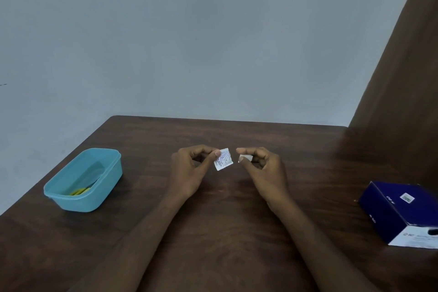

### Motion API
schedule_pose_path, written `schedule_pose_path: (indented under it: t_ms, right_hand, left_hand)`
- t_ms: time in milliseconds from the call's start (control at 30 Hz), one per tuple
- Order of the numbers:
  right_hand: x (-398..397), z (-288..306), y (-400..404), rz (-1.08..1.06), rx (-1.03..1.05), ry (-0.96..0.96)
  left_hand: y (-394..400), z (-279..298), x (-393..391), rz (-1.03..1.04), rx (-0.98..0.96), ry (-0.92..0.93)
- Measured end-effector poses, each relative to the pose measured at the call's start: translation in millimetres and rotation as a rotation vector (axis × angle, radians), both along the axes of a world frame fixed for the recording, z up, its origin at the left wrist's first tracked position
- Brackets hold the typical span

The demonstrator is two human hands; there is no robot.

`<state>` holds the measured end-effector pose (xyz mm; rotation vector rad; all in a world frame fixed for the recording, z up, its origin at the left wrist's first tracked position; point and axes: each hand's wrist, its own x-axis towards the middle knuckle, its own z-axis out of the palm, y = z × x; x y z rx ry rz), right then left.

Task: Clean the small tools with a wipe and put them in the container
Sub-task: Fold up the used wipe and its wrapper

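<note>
My left hand (pixel 189 168) pinches a small white printed wipe sachet (pixel 223 159) between thumb and fingertips above the middle of the table. Just to its right, my right hand (pixel 260 168) pinches a small white piece (pixel 244 158), either a torn strip or the wipe; I cannot tell which. The two white pieces are apart. A light blue plastic container (pixel 111 173) stands at the left of the table without a lid, and yellow small tools (pixel 79 191) lie in its near end.
A dark blue cardboard box (pixel 400 211) with a white end lies at the right edge of the brown wooden table (pixel 225 232). A grey wall stands behind the table and a brown panel rises at the far right.
</note>
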<state>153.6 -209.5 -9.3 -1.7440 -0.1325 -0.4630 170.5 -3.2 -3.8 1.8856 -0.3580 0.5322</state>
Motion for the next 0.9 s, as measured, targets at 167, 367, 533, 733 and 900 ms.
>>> schedule_pose_path:
  t_ms: [167, 367, 533, 733, 900]
  right_hand:
    - [0, 2, 2, -0.092, 0.042, -0.040]
    - [-3, 2, 5, -0.146, -0.001, -0.005]
    - [-4, 2, 9, -0.116, 0.044, 0.009]
    - [-8, 5, 14, -0.145, -0.032, -0.003]
    - [-12, 7, 17, -0.059, -0.064, 0.025]
  left_hand:
    - [0, -3, 1, 0.009, 0.042, -0.018]
    - [-2, -5, 0, 0.017, 0.095, -0.075]
    - [-2, -5, -2, 0.040, 0.147, -0.113]
    - [-1, -7, -1, 0.071, 0.161, -0.113]
    - [-1, -8, -1, 0.077, 0.157, -0.110]
